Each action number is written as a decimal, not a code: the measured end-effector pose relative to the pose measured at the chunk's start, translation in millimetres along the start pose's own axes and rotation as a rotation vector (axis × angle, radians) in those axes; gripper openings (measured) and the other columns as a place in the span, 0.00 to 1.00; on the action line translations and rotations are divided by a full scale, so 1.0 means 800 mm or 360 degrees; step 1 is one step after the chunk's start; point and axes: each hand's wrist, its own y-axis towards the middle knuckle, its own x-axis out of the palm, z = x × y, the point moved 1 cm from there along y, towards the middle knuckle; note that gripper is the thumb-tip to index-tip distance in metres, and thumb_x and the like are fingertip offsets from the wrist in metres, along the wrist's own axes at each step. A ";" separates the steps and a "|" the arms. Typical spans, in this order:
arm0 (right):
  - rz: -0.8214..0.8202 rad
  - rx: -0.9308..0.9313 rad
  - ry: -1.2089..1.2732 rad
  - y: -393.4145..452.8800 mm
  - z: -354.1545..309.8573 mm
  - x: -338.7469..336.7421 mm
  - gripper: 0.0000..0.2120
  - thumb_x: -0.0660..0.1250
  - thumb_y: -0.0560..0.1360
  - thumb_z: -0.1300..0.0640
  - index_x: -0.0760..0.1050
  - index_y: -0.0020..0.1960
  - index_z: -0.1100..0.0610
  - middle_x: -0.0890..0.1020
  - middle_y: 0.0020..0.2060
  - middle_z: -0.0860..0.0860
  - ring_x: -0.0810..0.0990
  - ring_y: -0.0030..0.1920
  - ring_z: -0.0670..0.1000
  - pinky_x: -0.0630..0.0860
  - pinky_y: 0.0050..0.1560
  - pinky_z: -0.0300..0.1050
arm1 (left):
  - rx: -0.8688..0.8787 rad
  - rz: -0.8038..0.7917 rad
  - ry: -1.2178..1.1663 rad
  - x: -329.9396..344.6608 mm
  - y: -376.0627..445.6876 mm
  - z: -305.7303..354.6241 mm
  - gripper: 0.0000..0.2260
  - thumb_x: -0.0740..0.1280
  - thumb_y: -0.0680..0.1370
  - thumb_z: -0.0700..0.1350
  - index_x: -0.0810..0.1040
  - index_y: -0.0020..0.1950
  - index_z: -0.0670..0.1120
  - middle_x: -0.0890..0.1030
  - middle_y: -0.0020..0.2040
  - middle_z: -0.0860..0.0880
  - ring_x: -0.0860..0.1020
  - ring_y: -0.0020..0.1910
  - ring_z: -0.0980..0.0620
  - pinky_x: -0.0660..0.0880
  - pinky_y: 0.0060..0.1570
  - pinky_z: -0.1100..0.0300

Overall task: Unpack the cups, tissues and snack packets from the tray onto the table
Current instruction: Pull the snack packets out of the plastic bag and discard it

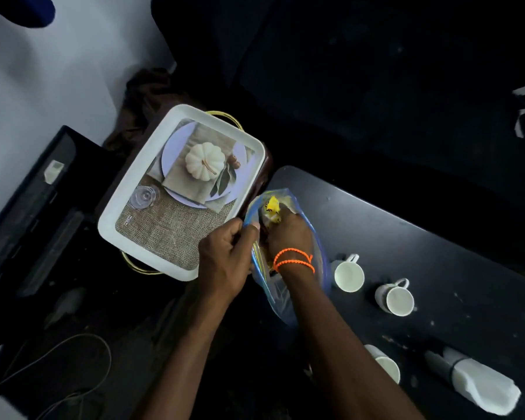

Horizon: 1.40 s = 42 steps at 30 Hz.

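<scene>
Reaching into a clear blue-tinted plastic bag point(288, 286), the right hand point(287, 234) is buried to the wrist, its grip curled around a yellow snack packet point(272, 206) near the bag's far end. An orange bracelet point(293, 260) circles that wrist. The left hand point(225, 253) pinches the bag's edge between thumb and curled fingers, its grip closed on the plastic just beside the right hand. The bag lies at the near-left end of the dark surface point(437, 253), touching the corner of the white tray point(128, 207). The tray sits to the left of the surface; its floor is printed with a pumpkin and plate picture, and whether anything real lies in it cannot be told. On the surface, to the right of the bag, stand two white cups point(348, 274) point(396, 298) with handles, apart from each other. A third cup point(385, 363) stands nearer the person, and a white roll of tissues point(482, 386) lies beside it at the right.
</scene>
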 end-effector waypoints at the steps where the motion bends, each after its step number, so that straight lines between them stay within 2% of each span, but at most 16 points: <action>1: 0.0076 -0.0003 0.0027 -0.006 -0.005 -0.004 0.10 0.59 0.84 0.58 0.78 0.59 0.55 0.85 0.45 0.51 0.76 0.33 0.54 0.63 0.28 0.18 | 0.0008 0.0063 0.0011 0.000 0.001 0.001 0.23 0.67 0.78 0.56 0.66 0.35 0.41 0.71 0.30 0.37 0.72 0.28 0.43 0.79 0.31 0.38; 2: 0.0131 0.0024 0.0142 -0.016 -0.009 -0.009 0.08 0.62 0.83 0.53 0.80 0.55 0.48 0.83 0.39 0.42 0.77 0.32 0.43 0.64 0.31 0.18 | 0.0039 0.0136 0.0052 0.000 0.002 0.001 0.23 0.67 0.79 0.55 0.65 0.34 0.41 0.70 0.29 0.38 0.69 0.28 0.45 0.77 0.31 0.41; 3: 0.0172 0.0016 0.0190 -0.028 -0.013 -0.014 0.06 0.64 0.81 0.51 0.80 0.52 0.47 0.83 0.39 0.41 0.79 0.36 0.40 0.66 0.35 0.20 | 0.0082 0.0202 0.0106 0.000 0.003 0.002 0.23 0.66 0.80 0.54 0.63 0.33 0.43 0.68 0.28 0.41 0.67 0.29 0.48 0.73 0.31 0.44; 6: 0.0262 -0.0199 0.0157 -0.081 -0.028 -0.036 0.08 0.69 0.76 0.56 0.83 0.54 0.55 0.86 0.50 0.54 0.83 0.51 0.56 0.74 0.49 0.42 | 0.0134 0.0320 0.0206 -0.002 0.005 0.003 0.22 0.66 0.81 0.51 0.61 0.31 0.48 0.64 0.26 0.48 0.62 0.31 0.53 0.60 0.34 0.51; 9: 0.0330 -0.0295 0.0304 -0.138 -0.037 -0.081 0.09 0.71 0.73 0.55 0.83 0.53 0.49 0.87 0.45 0.47 0.85 0.45 0.50 0.75 0.44 0.36 | 0.0116 0.0398 0.0150 -0.005 0.008 0.002 0.22 0.66 0.82 0.51 0.61 0.31 0.50 0.62 0.26 0.52 0.61 0.31 0.55 0.60 0.34 0.52; 11: 0.0349 -0.0277 0.0589 -0.155 -0.033 -0.118 0.08 0.73 0.73 0.51 0.83 0.52 0.48 0.88 0.41 0.44 0.86 0.41 0.45 0.81 0.45 0.42 | 0.0115 0.0419 0.0103 -0.007 0.010 -0.001 0.23 0.66 0.82 0.51 0.60 0.31 0.50 0.62 0.25 0.52 0.61 0.28 0.57 0.60 0.32 0.56; 16: 0.0732 -0.0025 0.1106 -0.092 0.017 -0.159 0.08 0.74 0.77 0.56 0.84 0.55 0.54 0.89 0.45 0.48 0.88 0.46 0.47 0.84 0.47 0.44 | 0.0072 0.0365 0.0021 -0.005 0.011 -0.003 0.24 0.69 0.78 0.52 0.60 0.29 0.52 0.63 0.25 0.53 0.60 0.27 0.57 0.60 0.30 0.58; 20: 0.0564 0.0391 0.1373 0.009 0.077 -0.106 0.10 0.71 0.78 0.61 0.82 0.59 0.61 0.86 0.52 0.60 0.86 0.53 0.59 0.83 0.54 0.58 | 0.0072 0.0296 -0.0058 0.003 0.009 0.003 0.20 0.69 0.74 0.53 0.62 0.28 0.52 0.63 0.24 0.52 0.59 0.27 0.56 0.60 0.30 0.54; 23: 0.0254 0.0718 0.1584 0.052 0.112 -0.057 0.12 0.70 0.78 0.62 0.80 0.60 0.65 0.84 0.52 0.62 0.84 0.50 0.61 0.81 0.54 0.59 | 0.0111 0.0240 -0.0092 0.008 0.011 0.004 0.22 0.69 0.74 0.50 0.60 0.28 0.52 0.62 0.24 0.52 0.59 0.27 0.57 0.60 0.30 0.56; 27: 0.0376 0.0890 0.0878 0.052 0.128 -0.051 0.19 0.75 0.75 0.62 0.78 0.63 0.67 0.83 0.53 0.62 0.83 0.50 0.61 0.79 0.53 0.53 | 0.0172 0.0117 -0.0159 0.012 0.013 0.004 0.22 0.70 0.76 0.49 0.60 0.29 0.52 0.62 0.25 0.53 0.60 0.28 0.58 0.60 0.30 0.57; 29: 0.0673 0.0690 0.1026 0.027 0.107 -0.079 0.15 0.74 0.75 0.61 0.79 0.61 0.62 0.84 0.54 0.62 0.84 0.55 0.63 0.81 0.59 0.55 | 0.0177 0.0084 -0.0196 0.010 0.015 0.001 0.22 0.70 0.76 0.49 0.61 0.29 0.51 0.62 0.25 0.54 0.60 0.28 0.57 0.60 0.30 0.57; 31: 0.0763 0.0314 0.1332 -0.020 0.069 -0.106 0.07 0.73 0.76 0.62 0.81 0.53 0.57 0.86 0.45 0.60 0.86 0.49 0.62 0.84 0.53 0.57 | 0.0167 0.0073 -0.0230 0.008 0.015 -0.003 0.22 0.70 0.76 0.49 0.60 0.30 0.50 0.61 0.26 0.54 0.61 0.29 0.56 0.60 0.31 0.54; 34: 0.0288 -0.0141 0.1459 -0.078 0.013 -0.113 0.04 0.72 0.76 0.62 0.82 0.51 0.60 0.87 0.40 0.58 0.88 0.42 0.60 0.85 0.44 0.49 | 0.0156 0.0073 -0.0268 0.007 0.015 -0.010 0.21 0.68 0.77 0.51 0.61 0.32 0.46 0.62 0.27 0.54 0.61 0.29 0.56 0.60 0.31 0.55; 37: -0.0074 -0.0163 0.0577 -0.068 -0.016 -0.069 0.06 0.71 0.76 0.63 0.83 0.51 0.56 0.87 0.41 0.53 0.87 0.44 0.51 0.82 0.46 0.38 | 0.0185 0.0041 -0.0230 0.007 0.016 -0.010 0.18 0.66 0.78 0.52 0.63 0.32 0.49 0.64 0.27 0.54 0.62 0.29 0.59 0.62 0.30 0.57; 39: -0.0193 -0.0070 -0.0062 -0.038 -0.019 -0.027 0.11 0.66 0.79 0.58 0.80 0.61 0.58 0.84 0.53 0.59 0.83 0.55 0.59 0.79 0.53 0.45 | 0.0232 0.0028 -0.0147 0.008 0.017 -0.010 0.17 0.65 0.78 0.52 0.63 0.32 0.50 0.65 0.26 0.55 0.63 0.29 0.62 0.62 0.31 0.60; 42: -0.0207 0.0031 -0.0248 -0.002 -0.008 0.019 0.19 0.59 0.83 0.54 0.70 0.72 0.60 0.78 0.62 0.64 0.77 0.63 0.65 0.69 0.55 0.44 | 0.0203 0.0030 -0.0127 0.012 0.021 -0.014 0.17 0.65 0.78 0.51 0.65 0.33 0.49 0.68 0.26 0.55 0.64 0.29 0.62 0.64 0.31 0.59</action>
